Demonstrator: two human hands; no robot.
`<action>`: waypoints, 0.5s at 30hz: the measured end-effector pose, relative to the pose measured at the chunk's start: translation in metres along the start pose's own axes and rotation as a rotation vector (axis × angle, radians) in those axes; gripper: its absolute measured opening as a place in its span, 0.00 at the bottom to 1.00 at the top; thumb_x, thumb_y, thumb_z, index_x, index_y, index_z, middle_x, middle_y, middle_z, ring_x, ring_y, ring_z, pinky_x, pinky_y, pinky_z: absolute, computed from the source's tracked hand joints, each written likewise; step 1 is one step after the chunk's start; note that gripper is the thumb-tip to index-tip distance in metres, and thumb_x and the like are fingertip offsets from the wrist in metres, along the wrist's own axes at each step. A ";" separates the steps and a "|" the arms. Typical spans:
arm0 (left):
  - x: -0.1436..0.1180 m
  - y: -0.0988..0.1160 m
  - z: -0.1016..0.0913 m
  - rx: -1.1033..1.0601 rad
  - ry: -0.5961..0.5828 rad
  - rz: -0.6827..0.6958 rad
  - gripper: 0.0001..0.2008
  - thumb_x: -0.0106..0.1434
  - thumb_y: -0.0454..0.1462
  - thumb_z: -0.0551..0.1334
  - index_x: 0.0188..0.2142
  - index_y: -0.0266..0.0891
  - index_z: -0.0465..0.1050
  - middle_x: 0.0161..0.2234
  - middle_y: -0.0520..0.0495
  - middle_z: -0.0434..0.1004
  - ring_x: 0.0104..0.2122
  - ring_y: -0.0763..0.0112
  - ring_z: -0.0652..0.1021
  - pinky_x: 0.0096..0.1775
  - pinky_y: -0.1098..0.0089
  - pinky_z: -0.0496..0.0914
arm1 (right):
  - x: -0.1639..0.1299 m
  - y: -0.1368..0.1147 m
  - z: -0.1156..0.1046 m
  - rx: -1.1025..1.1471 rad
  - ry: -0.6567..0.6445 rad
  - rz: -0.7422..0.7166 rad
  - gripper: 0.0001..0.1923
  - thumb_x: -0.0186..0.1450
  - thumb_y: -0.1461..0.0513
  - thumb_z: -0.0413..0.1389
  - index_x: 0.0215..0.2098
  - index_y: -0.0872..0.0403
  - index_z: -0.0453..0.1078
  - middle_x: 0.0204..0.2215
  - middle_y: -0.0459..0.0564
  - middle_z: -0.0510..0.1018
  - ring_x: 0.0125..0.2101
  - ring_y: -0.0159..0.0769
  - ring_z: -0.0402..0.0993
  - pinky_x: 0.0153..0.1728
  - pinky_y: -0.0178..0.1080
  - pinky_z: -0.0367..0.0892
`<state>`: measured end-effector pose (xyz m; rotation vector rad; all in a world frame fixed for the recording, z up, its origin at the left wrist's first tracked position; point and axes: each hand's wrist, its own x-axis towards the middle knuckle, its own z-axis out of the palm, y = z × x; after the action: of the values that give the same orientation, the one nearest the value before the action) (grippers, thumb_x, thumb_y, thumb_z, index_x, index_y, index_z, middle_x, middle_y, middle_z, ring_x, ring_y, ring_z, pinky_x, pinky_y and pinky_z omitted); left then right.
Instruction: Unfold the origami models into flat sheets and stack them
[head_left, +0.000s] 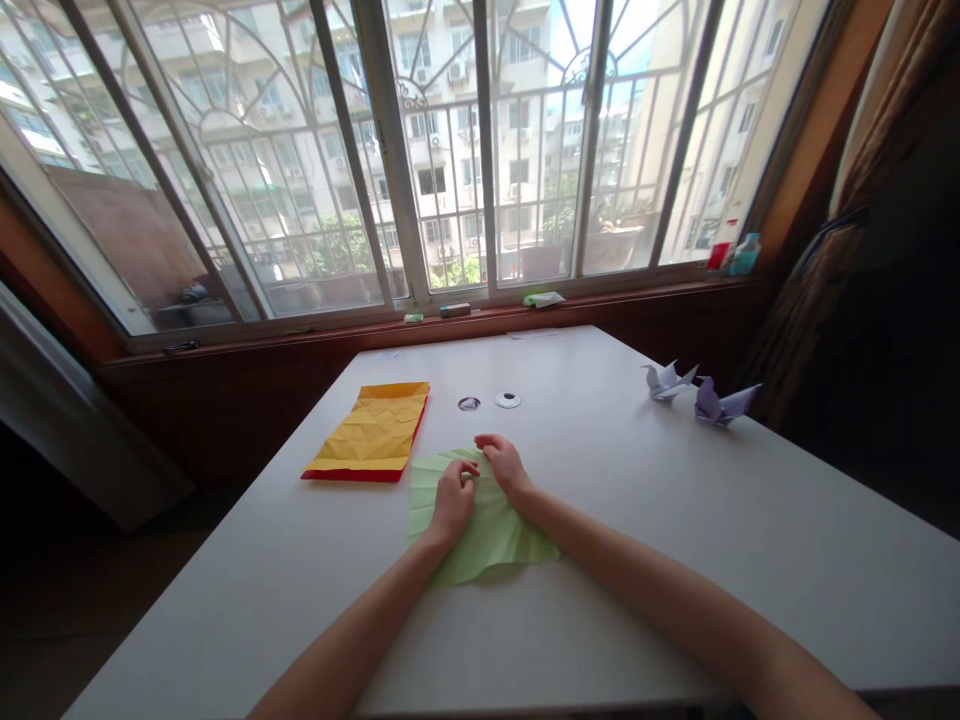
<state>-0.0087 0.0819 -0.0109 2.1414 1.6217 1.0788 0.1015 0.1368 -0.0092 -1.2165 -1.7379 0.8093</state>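
Observation:
A square sheet of light green paper (491,545) with crease lines lies on the table in front of me. My left hand (453,500) is over its upper left part, fingers loosely bent toward the right and slightly apart, with nothing visible in them. Close beside it, my right hand (504,464) reaches across the sheet's far edge. Its fingers extend to the left, thumb apart from them. Whether either hand presses on the paper cannot be made out, and part of the sheet is hidden under the hands and right wrist.
Left of the green sheet lies creased yellow paper (375,430) on a red sheet (360,476). Two small round pieces, a dark one (469,404) and a white one (508,400), lie beyond my hands. White (666,382) and purple (721,405) folded paper birds stand right on the white table (675,560).

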 end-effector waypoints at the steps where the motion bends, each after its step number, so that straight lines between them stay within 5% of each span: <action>1: 0.000 -0.003 0.001 0.022 0.025 -0.031 0.17 0.52 0.23 0.48 0.37 0.36 0.67 0.38 0.44 0.75 0.41 0.67 0.75 0.45 0.64 0.69 | -0.004 -0.001 0.000 -0.041 -0.017 -0.032 0.14 0.65 0.59 0.51 0.47 0.56 0.65 0.45 0.52 0.71 0.42 0.37 0.70 0.42 0.46 0.68; 4: -0.002 -0.007 0.003 0.114 0.018 -0.060 0.16 0.55 0.25 0.49 0.42 0.35 0.66 0.41 0.40 0.73 0.44 0.64 0.74 0.48 0.60 0.67 | -0.015 -0.008 0.002 -0.162 -0.122 -0.168 0.11 0.65 0.66 0.47 0.43 0.57 0.69 0.42 0.54 0.74 0.43 0.37 0.71 0.47 0.45 0.65; 7: -0.007 -0.009 0.001 0.218 -0.073 -0.025 0.19 0.59 0.30 0.50 0.50 0.29 0.63 0.51 0.33 0.68 0.54 0.59 0.67 0.55 0.57 0.59 | -0.023 -0.012 0.002 -0.273 -0.252 -0.311 0.18 0.62 0.70 0.46 0.48 0.58 0.67 0.49 0.58 0.71 0.50 0.39 0.66 0.52 0.43 0.60; 15: -0.016 -0.011 -0.012 0.429 -0.267 0.019 0.26 0.63 0.37 0.45 0.59 0.27 0.53 0.61 0.36 0.53 0.61 0.61 0.55 0.60 0.59 0.51 | -0.035 -0.003 -0.014 -0.551 -0.432 -0.409 0.28 0.64 0.62 0.43 0.61 0.65 0.51 0.61 0.63 0.53 0.62 0.42 0.47 0.60 0.48 0.47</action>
<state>-0.0266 0.0683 -0.0154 2.4333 1.8260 0.4440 0.1192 0.1031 -0.0099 -1.0014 -2.5756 0.3654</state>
